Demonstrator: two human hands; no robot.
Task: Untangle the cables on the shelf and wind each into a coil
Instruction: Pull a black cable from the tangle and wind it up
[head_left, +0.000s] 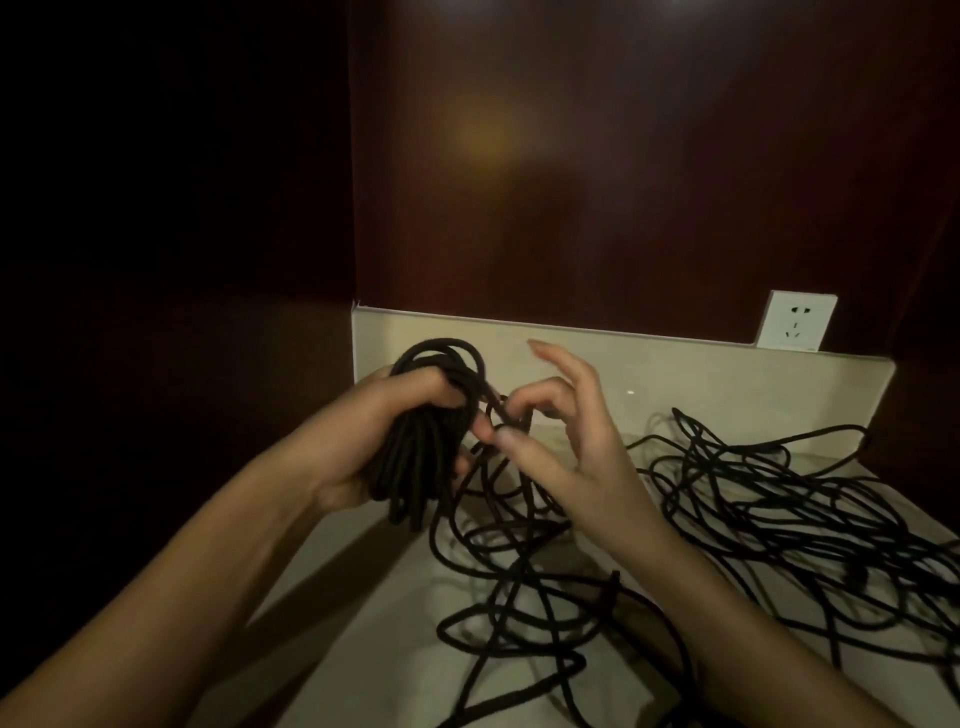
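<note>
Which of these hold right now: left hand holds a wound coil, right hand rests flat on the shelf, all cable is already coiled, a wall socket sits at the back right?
1. The left hand grips a wound black coil. True.
2. The right hand rests flat on the shelf. False: it is raised, pinching a cable strand beside the coil.
3. All cable is already coiled. False: a loose tangle lies spread over the shelf.
4. A white wall socket sits at the back right. True.
</note>
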